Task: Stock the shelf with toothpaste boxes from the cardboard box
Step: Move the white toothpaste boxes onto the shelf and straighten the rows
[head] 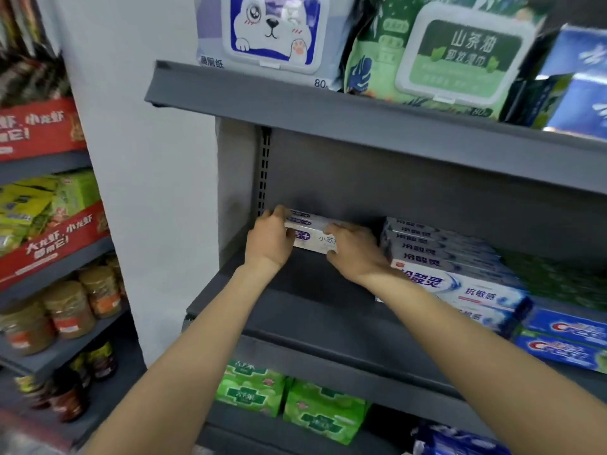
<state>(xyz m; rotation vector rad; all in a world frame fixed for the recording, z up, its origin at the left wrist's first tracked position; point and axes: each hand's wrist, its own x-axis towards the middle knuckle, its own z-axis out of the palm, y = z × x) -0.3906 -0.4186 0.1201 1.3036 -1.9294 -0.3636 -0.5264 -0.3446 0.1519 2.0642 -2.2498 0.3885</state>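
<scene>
Both arms reach in over the grey shelf. The left hand and right hand grip the ends of the white toothpaste boxes against the back-left corner; push them square, flush beside the neighbouring stack.

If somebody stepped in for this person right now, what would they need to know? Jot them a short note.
Left hand grips the left end of the white toothpaste boxes; right hand holds their right end.
The boxes sit at the back left of the grey middle shelf, beside the blue-and-white toothpaste stack.
Done: this small stack is reaching its spot.
Left: let go and fill the bare shelf in front. The cardboard box is out of view.
</scene>
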